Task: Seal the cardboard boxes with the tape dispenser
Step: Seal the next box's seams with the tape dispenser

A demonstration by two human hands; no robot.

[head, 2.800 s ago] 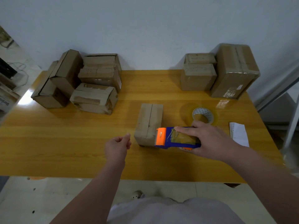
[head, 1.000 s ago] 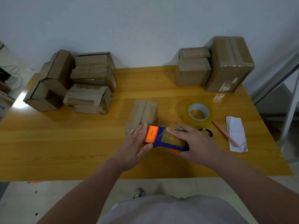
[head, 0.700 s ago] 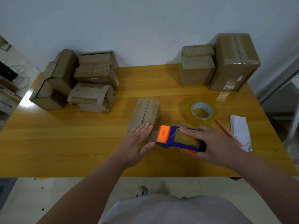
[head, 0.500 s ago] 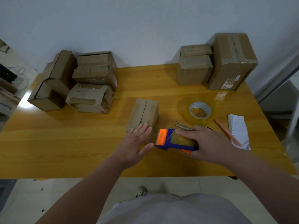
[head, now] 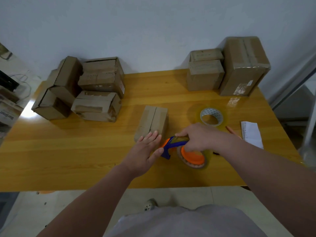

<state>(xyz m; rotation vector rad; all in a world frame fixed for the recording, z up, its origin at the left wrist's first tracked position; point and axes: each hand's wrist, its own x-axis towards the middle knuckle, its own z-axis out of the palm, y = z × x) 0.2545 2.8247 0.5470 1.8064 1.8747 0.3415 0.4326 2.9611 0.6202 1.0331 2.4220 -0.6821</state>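
Observation:
A small cardboard box point(head: 153, 119) lies in the middle of the wooden table point(head: 85, 151), its two top flaps meeting in a lengthwise seam. My left hand point(head: 145, 151) rests flat on the box's near end, fingers spread. My right hand point(head: 200, 136) grips the blue and orange tape dispenser point(head: 181, 149), which is tilted with its orange head against the box's near end, next to my left thumb. Its orange spool and tape roll face the camera.
A heap of several cardboard boxes point(head: 89, 89) fills the back left. Two stacked boxes point(head: 205, 72) and a taller taped box point(head: 244, 65) stand at the back right. A spare tape roll point(head: 212, 117), a pencil point(head: 230, 130) and a white paper point(head: 251, 134) lie to the right.
My right hand has tilted the dispenser onto its side and brought its head against the box's near end. My left hand stays flat on the box.

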